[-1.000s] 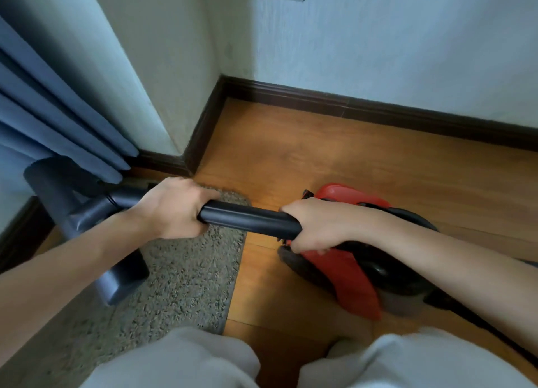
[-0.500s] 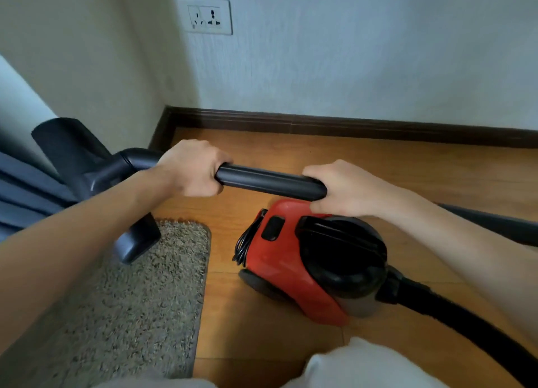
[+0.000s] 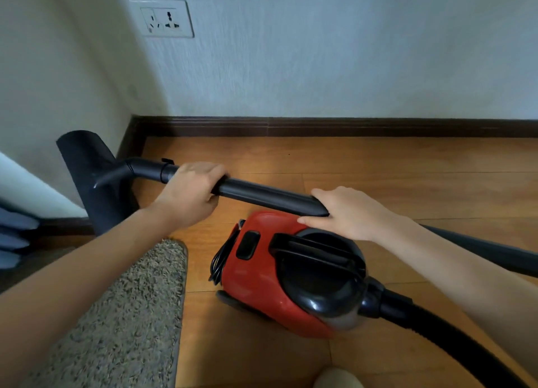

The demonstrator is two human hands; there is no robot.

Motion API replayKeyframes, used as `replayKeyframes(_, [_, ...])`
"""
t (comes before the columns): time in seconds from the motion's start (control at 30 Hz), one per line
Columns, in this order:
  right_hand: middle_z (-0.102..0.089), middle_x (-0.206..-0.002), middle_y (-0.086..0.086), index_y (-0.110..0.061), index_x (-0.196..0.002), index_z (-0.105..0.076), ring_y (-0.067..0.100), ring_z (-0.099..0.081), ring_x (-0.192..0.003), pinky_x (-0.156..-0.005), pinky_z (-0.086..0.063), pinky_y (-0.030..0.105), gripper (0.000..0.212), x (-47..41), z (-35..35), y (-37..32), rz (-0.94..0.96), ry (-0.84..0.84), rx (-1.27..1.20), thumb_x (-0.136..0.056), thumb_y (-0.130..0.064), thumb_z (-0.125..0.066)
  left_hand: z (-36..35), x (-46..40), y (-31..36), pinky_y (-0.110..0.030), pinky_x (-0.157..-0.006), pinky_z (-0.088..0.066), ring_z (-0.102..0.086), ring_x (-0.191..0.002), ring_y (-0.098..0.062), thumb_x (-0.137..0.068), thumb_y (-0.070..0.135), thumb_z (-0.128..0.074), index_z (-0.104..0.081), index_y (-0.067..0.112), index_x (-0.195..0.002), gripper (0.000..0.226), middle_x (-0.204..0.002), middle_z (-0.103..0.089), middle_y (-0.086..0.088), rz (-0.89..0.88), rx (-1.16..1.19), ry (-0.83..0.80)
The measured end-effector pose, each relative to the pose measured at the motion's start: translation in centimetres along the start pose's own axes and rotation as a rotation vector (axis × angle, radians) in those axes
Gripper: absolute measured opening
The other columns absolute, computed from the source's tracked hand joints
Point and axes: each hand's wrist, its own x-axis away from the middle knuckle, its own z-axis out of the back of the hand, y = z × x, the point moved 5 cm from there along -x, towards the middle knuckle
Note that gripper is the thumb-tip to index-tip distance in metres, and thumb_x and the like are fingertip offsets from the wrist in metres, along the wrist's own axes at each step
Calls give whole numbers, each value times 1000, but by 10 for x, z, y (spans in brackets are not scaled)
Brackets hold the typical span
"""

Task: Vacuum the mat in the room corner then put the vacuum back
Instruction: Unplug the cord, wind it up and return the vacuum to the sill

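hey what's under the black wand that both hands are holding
Below the wand, held by the left hand and right hand, sit the red vacuum body and bare wood floor. The floor beneath the vacuum body is hidden.

The vacuum body point(image 3: 286, 274) sits on the wooden floor point(image 3: 349, 166), just right of the mat point(image 3: 125, 323), which lies at the lower left. The wand point(image 3: 262, 194) runs across above the body, from the floor nozzle point(image 3: 90, 178) at the left, in the room corner, to the right. The left hand point(image 3: 189, 195) grips the wand near the nozzle; the right hand point(image 3: 349, 213) holds its other end (over the body's top). The hose point(image 3: 454, 338) leaves the body's right side. A wall socket point(image 3: 161, 18) sits on the back wall above the baseboard point(image 3: 320, 127).
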Motion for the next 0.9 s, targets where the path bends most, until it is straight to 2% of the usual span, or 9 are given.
replayKeyframes(0.07, [-48, -55, -8, -13, -113, -53, 6, -44, -42, -40, -28, 17, 60, -6, -3, 1, 5, 1, 4, -85, -65, -42, 3, 10, 20, -25, -106, -33, -48, -119, -15, -76, 4, -67, -55, 12, -122, 48, -121, -56, 0, -10, 179, 55])
replayKeyframes(0.17, [-46, -56, -8, -12, -110, -53, 7, -43, -43, -40, -26, 18, 55, -14, -7, 1, 8, -8, 29, -88, -62, -44, 10, 24, 49, -2, -86, -37, -54, -97, 5, -84, 6, -61, -58, 16, -107, 25, -102, -61, 9, 230, 662, 41])
replayKeyframes(0.23, [-46, -58, -9, -13, -107, -52, 6, -43, -45, -41, -26, 19, 51, -20, -9, 0, 9, -18, 39, -89, -60, -45, -4, 34, 65, -10, -72, -49, -64, -81, -4, -91, 12, -55, -60, 12, -99, 9, -86, -70, 4, 579, 1112, -200])
replayKeyframes(0.33, [-45, -59, -9, -15, -102, -51, 7, -44, -46, -41, -28, 20, 46, -30, -12, -4, 23, -28, 53, -89, -59, -45, -31, 53, 100, -28, -76, -54, -69, -85, -21, -98, 33, -42, -61, 2, -104, 37, -94, -72, -14, 1081, 1558, -603])
replayKeyframes(0.4, [-45, -59, -8, -14, -100, -49, 9, -44, -46, -40, -31, 23, 46, -34, -16, -8, 24, -43, 58, -89, -59, -44, -44, 61, 119, -34, -82, -51, -66, -93, -28, -95, 50, -38, -58, -3, -106, 58, -105, -68, -21, 1256, 1688, -671])
replayKeyframes(0.5, [-45, -57, -7, -15, -98, -45, 12, -45, -44, -38, -31, 24, 47, -34, -20, -14, 13, -80, 60, -90, -60, -43, -63, 68, 140, -37, -81, -49, -63, -97, -32, -89, 61, -42, -56, -4, -104, 67, -107, -66, -22, 1455, 1811, -589])
replayKeyframes(0.63, [-44, -57, -8, -14, -106, -47, 11, -45, -44, -37, -28, 23, 53, -28, -20, -14, -3, -106, 51, -89, -63, -39, -72, 50, 155, -36, -92, -43, -60, -98, -27, -92, 42, -53, -60, 2, -100, 41, -103, -66, -16, 1603, 2220, -176])
replayKeyframes(0.77, [-46, -56, -9, -12, -119, -43, 10, -45, -43, -36, -33, 23, 60, -22, -13, -6, -58, -173, 62, -90, -64, -35, -80, 36, 175, -39, -97, -46, -63, -103, -26, -92, 32, -59, -67, 6, -98, 28, -102, -69, -12, 1634, 2470, 119])
replayKeyframes(0.9, [-47, -59, -9, -18, -101, -40, 8, -44, -45, -37, -27, 22, 45, -6, -8, -1, -98, -258, 29, -91, -62, -35, -80, 32, 187, -34, -80, -53, -64, -79, -18, -88, 23, -65, -65, 6, -84, 17, -82, -66, -6, 1774, 2535, 346])
